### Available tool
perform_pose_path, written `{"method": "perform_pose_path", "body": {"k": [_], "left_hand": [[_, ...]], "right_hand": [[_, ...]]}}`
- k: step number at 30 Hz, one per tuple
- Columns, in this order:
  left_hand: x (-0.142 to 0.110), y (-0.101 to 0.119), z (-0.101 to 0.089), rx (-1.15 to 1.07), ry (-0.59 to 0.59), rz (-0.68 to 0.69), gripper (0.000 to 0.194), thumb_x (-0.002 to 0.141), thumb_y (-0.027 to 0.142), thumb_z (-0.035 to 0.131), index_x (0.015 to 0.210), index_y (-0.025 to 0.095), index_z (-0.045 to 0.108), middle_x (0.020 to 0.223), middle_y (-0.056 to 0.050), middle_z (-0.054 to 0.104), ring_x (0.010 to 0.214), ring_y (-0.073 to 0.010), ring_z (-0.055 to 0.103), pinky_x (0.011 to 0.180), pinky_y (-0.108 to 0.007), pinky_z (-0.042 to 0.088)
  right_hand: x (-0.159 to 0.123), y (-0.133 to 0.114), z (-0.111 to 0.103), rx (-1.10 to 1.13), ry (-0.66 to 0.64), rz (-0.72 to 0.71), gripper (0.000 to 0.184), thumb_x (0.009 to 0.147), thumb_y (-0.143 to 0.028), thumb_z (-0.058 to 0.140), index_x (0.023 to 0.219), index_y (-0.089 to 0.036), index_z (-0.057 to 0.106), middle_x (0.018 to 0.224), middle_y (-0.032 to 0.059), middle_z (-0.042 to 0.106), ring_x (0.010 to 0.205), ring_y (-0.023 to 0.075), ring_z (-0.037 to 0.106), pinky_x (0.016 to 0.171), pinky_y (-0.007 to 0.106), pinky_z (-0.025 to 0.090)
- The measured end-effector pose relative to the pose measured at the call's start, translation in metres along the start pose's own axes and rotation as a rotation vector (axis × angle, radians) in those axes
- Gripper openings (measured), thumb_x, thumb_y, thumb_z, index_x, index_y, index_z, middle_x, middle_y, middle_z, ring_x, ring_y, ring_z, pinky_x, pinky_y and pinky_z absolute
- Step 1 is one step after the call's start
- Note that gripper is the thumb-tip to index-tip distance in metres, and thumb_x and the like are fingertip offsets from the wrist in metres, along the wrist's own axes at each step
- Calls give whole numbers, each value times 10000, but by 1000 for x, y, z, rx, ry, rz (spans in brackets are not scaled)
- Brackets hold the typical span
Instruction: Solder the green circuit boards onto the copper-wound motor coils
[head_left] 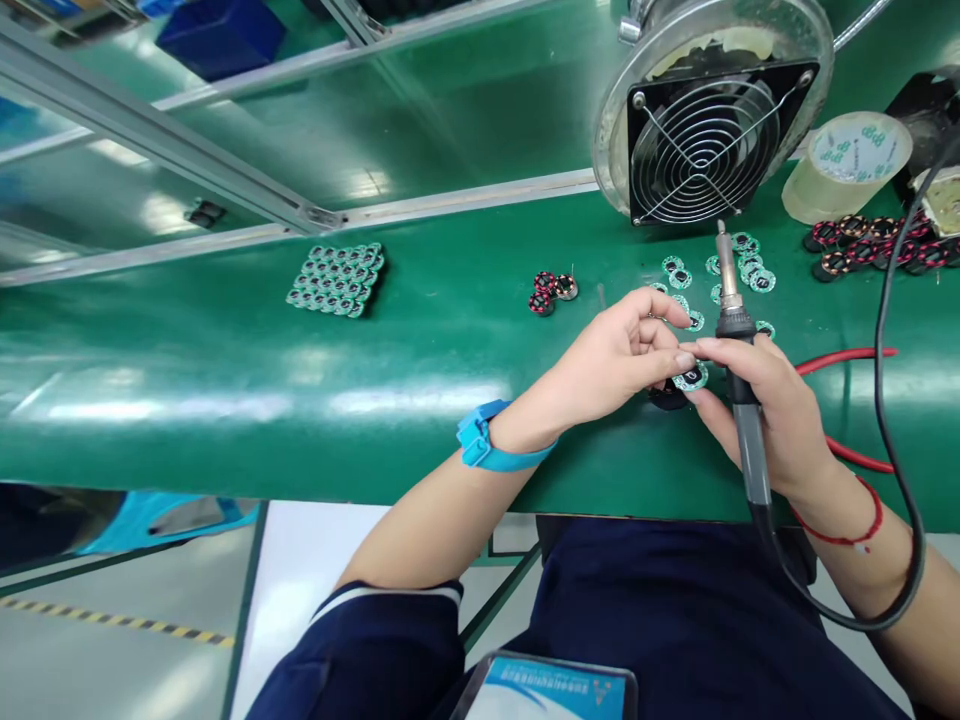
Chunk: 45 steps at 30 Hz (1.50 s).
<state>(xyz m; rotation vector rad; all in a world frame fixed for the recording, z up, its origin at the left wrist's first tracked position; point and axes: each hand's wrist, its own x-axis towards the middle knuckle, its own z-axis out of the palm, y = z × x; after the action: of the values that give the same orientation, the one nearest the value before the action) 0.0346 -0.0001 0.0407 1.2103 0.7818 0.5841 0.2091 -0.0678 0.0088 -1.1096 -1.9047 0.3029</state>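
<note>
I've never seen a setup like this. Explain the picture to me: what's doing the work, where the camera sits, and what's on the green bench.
There is no robot here, just a person's two bare hands. The single picture comes from a camera worn on the head, looking forward and down.

The left hand and right hand meet at a small round circuit board. The right also holds a soldering iron, tip pointing away from the body.

On the green bench lie loose round boards, a panel of joined-looking ones at the far left, and small wound coils in a little cluster and a bigger group. Behind stand a fan with a wire guard and a roll of clear tape.
</note>
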Motion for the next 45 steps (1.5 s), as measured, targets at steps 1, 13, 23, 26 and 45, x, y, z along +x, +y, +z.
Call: {"method": "perform_pose_path", "body": {"k": [1, 13, 23, 26, 45], "left_hand": [[0, -1, 1, 5, 3, 16, 326, 779, 271, 704, 987, 168, 475, 659, 45, 559, 575, -49, 501, 549, -185, 402], [-10, -2, -11, 338, -55, 155, 236, 850, 239, 567, 1058, 177, 473, 878, -20, 545, 749, -87, 522, 699, -244, 468], [-14, -28, -12, 1008, -197, 342, 284, 892, 143, 467, 1167, 124, 536, 1105, -101, 532, 1020, -192, 451, 950, -359, 418], [-13, -33, -12, 1008, -167, 368, 250, 919, 178, 468, 1146, 125, 561, 1062, -93, 553, 1003, -181, 474, 936, -335, 422], [-21, -42, -20, 684, -24, 265, 221, 822, 88, 504, 1006, 176, 419, 919, -27, 528, 831, -121, 509, 759, -268, 439]], "right_hand": [[0, 0, -1, 16, -2, -2, 582, 832, -170, 636, 1349, -303, 406, 1085, 49, 658, 890, 221, 598, 727, 391, 502], [0, 2, -3, -64, -27, -13, 616, 828, -171, 641, 1365, -307, 370, 1019, 54, 669, 805, 223, 557, 689, 401, 470], [-1, 10, -6, -91, -4, 56, 656, 801, -188, 678, 1374, -312, 384, 1022, 34, 657, 892, 219, 572, 803, 418, 500], [-5, 15, -10, -52, 27, 124, 674, 771, -208, 714, 1364, -309, 411, 1047, 38, 642, 939, 225, 585, 851, 439, 507], [-8, 6, 11, 128, -219, 209, 598, 837, -205, 641, 1363, -312, 378, 1157, 42, 662, 1111, 222, 598, 977, 462, 475]]}}
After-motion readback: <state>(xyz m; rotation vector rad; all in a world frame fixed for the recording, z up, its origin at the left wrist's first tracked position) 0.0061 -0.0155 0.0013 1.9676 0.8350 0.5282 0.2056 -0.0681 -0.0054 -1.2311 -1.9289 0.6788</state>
